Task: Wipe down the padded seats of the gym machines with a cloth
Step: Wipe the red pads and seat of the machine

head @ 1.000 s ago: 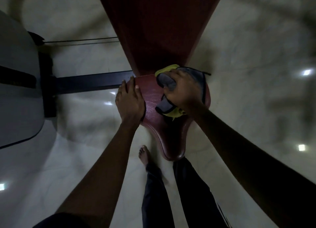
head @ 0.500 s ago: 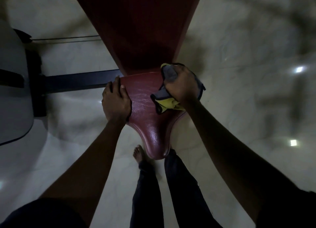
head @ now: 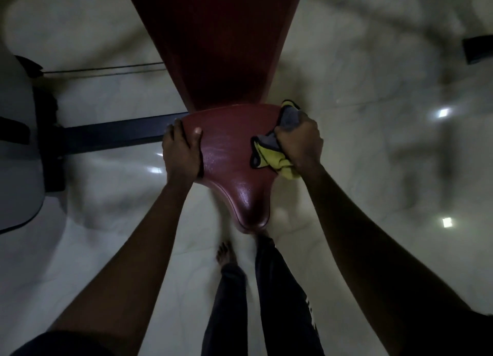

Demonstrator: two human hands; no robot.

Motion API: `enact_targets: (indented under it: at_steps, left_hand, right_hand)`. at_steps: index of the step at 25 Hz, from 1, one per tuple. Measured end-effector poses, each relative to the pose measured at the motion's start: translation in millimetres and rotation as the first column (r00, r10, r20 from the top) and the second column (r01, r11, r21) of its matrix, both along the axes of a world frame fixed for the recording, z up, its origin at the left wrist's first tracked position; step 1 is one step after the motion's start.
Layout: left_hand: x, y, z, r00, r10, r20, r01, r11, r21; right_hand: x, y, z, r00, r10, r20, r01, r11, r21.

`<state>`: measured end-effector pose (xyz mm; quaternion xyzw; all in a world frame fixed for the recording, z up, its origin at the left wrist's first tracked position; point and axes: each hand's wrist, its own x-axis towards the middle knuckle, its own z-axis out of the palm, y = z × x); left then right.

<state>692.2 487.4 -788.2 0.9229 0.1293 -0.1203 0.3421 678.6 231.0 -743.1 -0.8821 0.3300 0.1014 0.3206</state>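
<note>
A dark red padded seat (head: 232, 166) narrows toward me in the middle of the head view, below a long red back pad (head: 216, 43). My left hand (head: 181, 153) grips the seat's left edge, thumb on top and fingers wrapped over the side. My right hand (head: 300, 142) clutches a bunched grey and yellow cloth (head: 269, 155) and holds it against the seat's right edge. Part of the cloth sticks out above and below my fist.
A dark metal beam (head: 114, 137) runs left from the seat to a grey machine housing (head: 16, 153). Thin cables (head: 101, 70) stretch above it. My legs and a bare foot (head: 225, 254) stand on the pale glossy floor (head: 373, 169) under the seat tip.
My right hand has slid the cloth from the seat's top surface out to its right edge. My left hand has shifted its hold on the left edge, thumb now over the top.
</note>
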Motion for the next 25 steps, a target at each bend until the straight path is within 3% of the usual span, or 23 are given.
enact_targets:
  at_steps: [5,8,14,19,22,25]
  left_hand:
    - [-2,15,0,0.985,-0.071,-0.158,0.054,0.993,-0.109]
    - [-4,13,3,0.989,-0.044,-0.143,0.022,0.988,-0.154]
    - [-39,12,15,0.987,0.155,-0.035,-0.158,0.952,-0.261]
    - [-67,27,22,0.968,0.233,-0.097,-0.252,0.885,-0.393]
    - [-67,34,20,0.954,0.278,-0.109,-0.297,0.854,-0.427]
    - [-66,34,21,0.952,0.282,-0.116,-0.304,0.846,-0.438]
  right_hand:
    - [-75,33,14,0.987,-0.160,0.002,0.159,0.983,0.091]
    - [-114,50,21,0.996,-0.094,0.006,0.094,0.994,0.060]
    - [-79,37,27,0.999,-0.038,-0.009,0.038,0.999,-0.023]
    - [-134,64,56,0.993,0.120,-0.012,-0.118,0.988,0.097]
    - [-154,72,63,0.970,0.241,0.040,-0.243,0.966,0.083]
    - [-140,66,54,0.989,0.143,0.036,-0.146,0.985,0.096]
